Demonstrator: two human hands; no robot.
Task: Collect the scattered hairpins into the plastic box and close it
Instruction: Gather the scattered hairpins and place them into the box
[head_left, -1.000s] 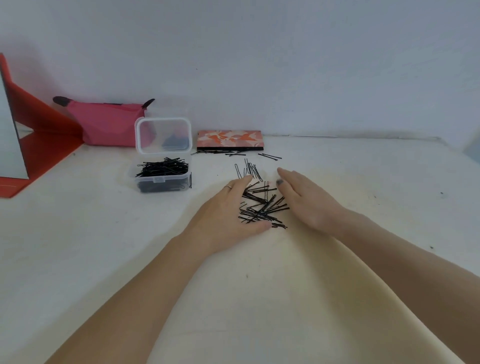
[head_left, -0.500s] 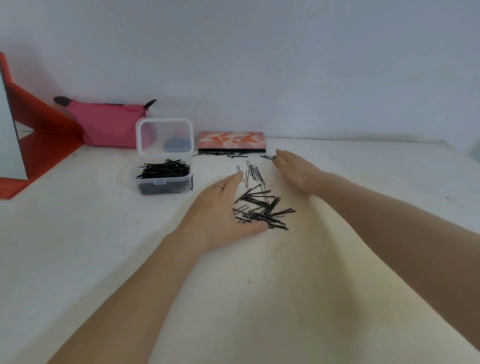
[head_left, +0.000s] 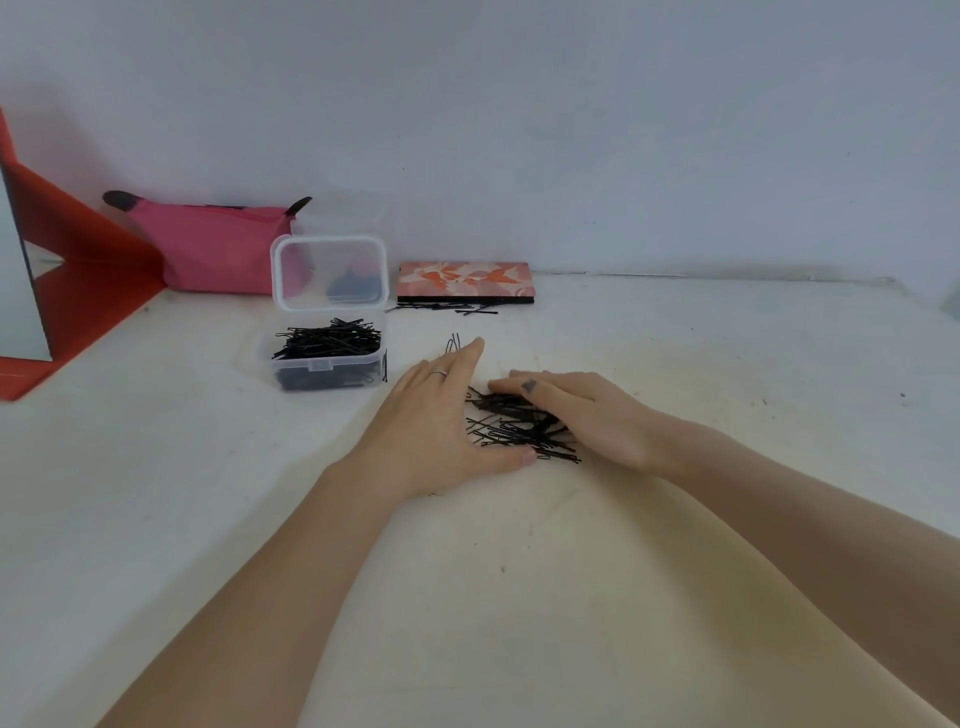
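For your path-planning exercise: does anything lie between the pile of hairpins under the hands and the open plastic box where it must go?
Nothing visible does. The pile of hairpins sits between the left hand and right hand; only bare table separates it from the plastic box, whose lid stands open.

I can read no words, numbers or brand marks anywhere in front of me. The flat case (head_left: 465, 280) at the back of the worktop carries only an orange and pink flower pattern, no lettering. The clear plastic box (head_left: 328, 364) and its raised lid (head_left: 329, 273) bear no label that I can make out. The pink pouch (head_left: 218, 247) and the red stand (head_left: 78, 270) are plain. A small dark mark sits on my right hand (head_left: 587, 410), too small to read as any sign.
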